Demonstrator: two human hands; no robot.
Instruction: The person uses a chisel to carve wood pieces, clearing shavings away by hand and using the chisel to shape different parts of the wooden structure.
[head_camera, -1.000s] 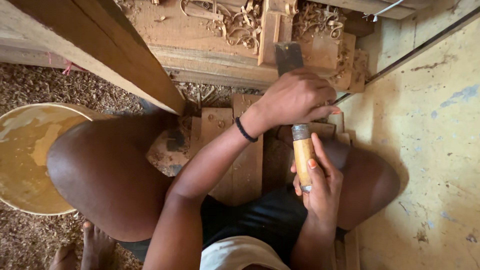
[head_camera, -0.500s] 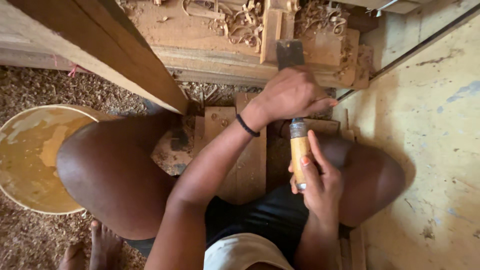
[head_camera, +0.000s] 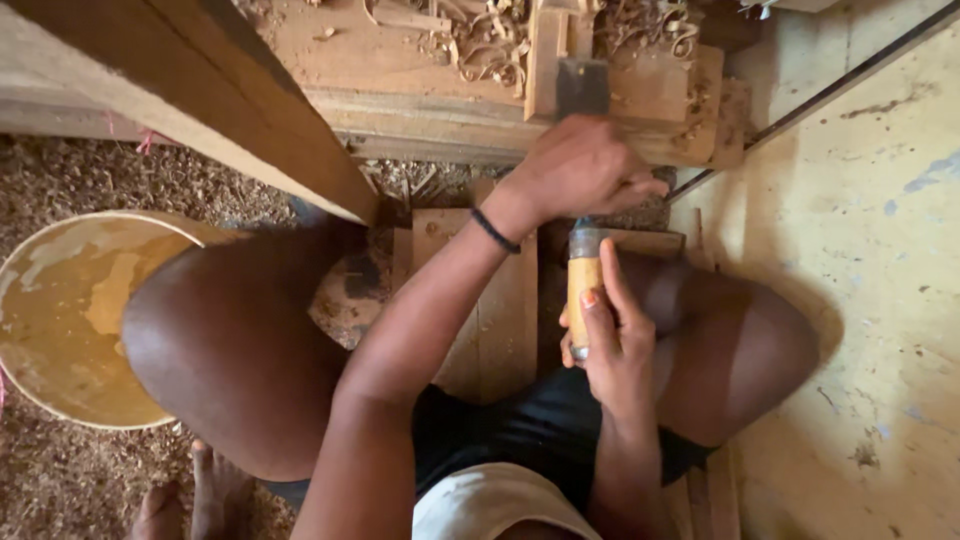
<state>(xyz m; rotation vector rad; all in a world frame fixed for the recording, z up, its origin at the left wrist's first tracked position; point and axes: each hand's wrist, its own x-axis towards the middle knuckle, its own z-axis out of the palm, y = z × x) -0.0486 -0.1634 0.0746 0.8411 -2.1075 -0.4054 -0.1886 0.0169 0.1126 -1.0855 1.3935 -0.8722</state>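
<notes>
The chisel (head_camera: 583, 290), with its yellow wooden handle, stands upright between the person's knees, near the middle of the view. At far left a round pale bucket (head_camera: 70, 320) sits on the sawdust-covered floor (head_camera: 90, 190), and a slanted wooden beam (head_camera: 210, 90) crosses above it. The left hand (head_camera: 580, 170) reaches across, its fingers clenched over the chisel's upper end, just below a dark metal blade (head_camera: 582, 88) lying on a plank (head_camera: 420, 70) strewn with shavings. The right hand (head_camera: 615, 350) has its fingers grasping the handle lower down. A yellowish board (head_camera: 880, 280) lies to the right.
</notes>
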